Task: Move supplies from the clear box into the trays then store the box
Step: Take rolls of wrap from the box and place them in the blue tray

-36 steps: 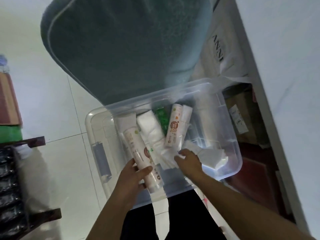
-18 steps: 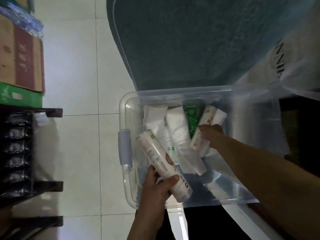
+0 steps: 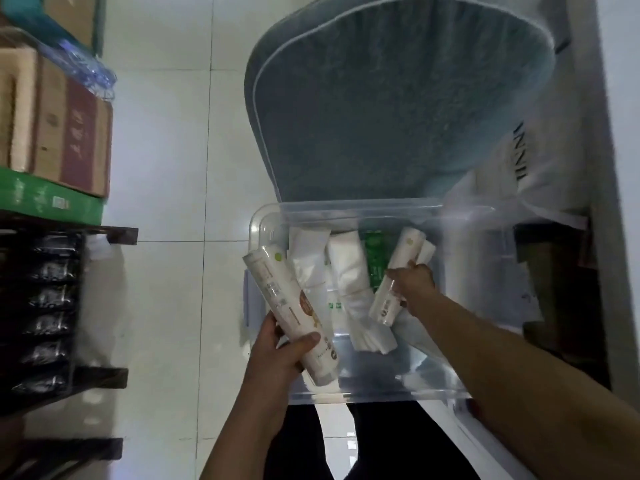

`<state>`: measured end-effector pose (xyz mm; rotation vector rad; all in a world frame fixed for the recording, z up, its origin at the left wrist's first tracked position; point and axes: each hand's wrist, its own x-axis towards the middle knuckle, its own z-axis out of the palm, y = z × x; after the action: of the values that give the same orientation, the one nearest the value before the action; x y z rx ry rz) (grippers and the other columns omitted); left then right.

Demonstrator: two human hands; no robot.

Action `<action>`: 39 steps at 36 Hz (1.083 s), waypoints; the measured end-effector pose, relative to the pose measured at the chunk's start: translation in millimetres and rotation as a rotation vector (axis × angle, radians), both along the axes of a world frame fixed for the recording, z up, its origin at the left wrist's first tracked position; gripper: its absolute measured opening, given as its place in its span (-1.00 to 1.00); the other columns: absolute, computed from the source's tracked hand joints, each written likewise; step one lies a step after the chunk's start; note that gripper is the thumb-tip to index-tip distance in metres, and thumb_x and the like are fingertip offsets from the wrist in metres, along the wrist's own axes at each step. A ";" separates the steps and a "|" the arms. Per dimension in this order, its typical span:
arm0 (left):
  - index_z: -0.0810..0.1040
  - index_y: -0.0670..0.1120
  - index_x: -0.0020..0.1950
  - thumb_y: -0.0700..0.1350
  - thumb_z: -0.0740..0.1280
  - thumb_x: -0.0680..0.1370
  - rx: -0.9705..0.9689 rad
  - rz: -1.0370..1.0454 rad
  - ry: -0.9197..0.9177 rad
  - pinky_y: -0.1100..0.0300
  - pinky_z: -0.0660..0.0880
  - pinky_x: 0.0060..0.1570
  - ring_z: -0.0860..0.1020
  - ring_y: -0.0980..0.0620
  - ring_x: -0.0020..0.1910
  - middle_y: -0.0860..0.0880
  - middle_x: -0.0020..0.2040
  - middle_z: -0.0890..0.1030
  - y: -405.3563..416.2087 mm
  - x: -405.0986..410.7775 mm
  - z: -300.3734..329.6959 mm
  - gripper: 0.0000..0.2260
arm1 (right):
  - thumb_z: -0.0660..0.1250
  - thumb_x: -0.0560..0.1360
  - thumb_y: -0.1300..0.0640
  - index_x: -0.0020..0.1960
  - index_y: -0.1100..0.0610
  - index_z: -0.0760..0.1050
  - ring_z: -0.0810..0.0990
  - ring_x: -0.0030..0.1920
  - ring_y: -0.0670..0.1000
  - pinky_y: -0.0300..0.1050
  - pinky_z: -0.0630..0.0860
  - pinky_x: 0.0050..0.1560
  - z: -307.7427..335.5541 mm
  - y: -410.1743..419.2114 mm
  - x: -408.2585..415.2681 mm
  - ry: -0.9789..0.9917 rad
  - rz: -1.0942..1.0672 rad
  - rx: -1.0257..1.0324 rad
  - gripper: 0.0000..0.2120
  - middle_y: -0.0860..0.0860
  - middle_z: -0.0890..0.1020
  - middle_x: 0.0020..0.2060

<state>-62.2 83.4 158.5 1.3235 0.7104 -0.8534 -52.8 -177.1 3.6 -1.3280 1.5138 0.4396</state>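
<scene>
The clear box (image 3: 349,211) stands on the floor in front of me. My left hand (image 3: 277,355) grips a long white roll pack (image 3: 289,306) near its lower end, lifted over the box's left rim. My right hand (image 3: 412,284) reaches into the box and grips a second white roll pack (image 3: 396,282) around its middle. Inside the box also lie white wrapped packs (image 3: 348,282) and a green packet (image 3: 375,263). The trays are hard to make out.
A teal cushioned chair seat (image 3: 398,109) sits just behind the box. A dark rack (image 3: 52,299) with black packets stands at the left, cardboard boxes (image 3: 65,129) above it. A white bag (image 3: 540,161) and a wall are at the right. White tiled floor (image 3: 166,271) lies between.
My left hand has lifted its roll pack higher over the box's left rim. My right hand has closed round the second roll pack and raised it a little. The view has shifted.
</scene>
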 end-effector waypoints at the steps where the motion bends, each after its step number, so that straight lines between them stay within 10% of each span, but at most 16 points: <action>1: 0.52 0.03 0.29 -0.34 0.39 0.48 -0.008 -0.009 -0.010 -0.13 0.55 0.18 0.66 0.00 0.10 -0.02 0.15 0.67 1.8 4.6 10.4 -0.56 | 0.50 0.30 0.04 0.30 0.16 0.41 0.62 0.02 0.20 0.23 0.60 0.09 8.1 0.9 -6.5 -0.039 0.012 -0.016 -0.38 0.16 0.60 0.12; 18: 0.54 0.01 0.23 -0.35 0.32 0.52 -0.164 -0.297 -0.269 0.01 0.55 0.09 0.62 -0.05 0.18 -0.05 0.15 0.67 -0.1 40.5 135.0 -0.63 | 0.50 0.41 0.24 0.18 0.08 0.48 0.63 -0.02 0.01 -0.16 0.51 -0.11 253.5 52.3 -97.5 -0.611 -0.054 -0.179 -0.61 0.00 0.64 -0.03; 28: 0.53 -0.01 0.26 -0.27 0.45 0.46 -0.344 -0.745 -0.331 -0.06 0.58 0.15 0.64 -0.07 0.17 -0.07 0.17 0.65 26.5 22.1 156.4 -0.60 | 0.51 0.39 0.25 0.19 -0.01 0.54 0.64 0.01 0.11 0.06 0.61 0.04 333.4 158.9 -186.8 -0.726 -0.386 -0.487 -0.58 0.03 0.66 -0.05; 39: 0.54 0.00 0.25 -0.12 0.57 0.25 -0.540 -1.228 -0.349 -0.08 0.55 0.16 0.65 -0.09 0.14 -0.09 0.14 0.67 -5.6 -97.1 181.4 -0.42 | 0.50 0.40 0.27 0.16 0.04 0.58 0.64 -0.02 0.08 -0.15 0.57 -0.13 374.3 294.7 -362.0 -0.568 -0.914 -0.777 -0.63 0.04 0.65 -0.09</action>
<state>-159.3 77.7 340.0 1.2768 -0.6996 -1.5619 -414.8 117.6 377.9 -0.9939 1.6346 -1.1054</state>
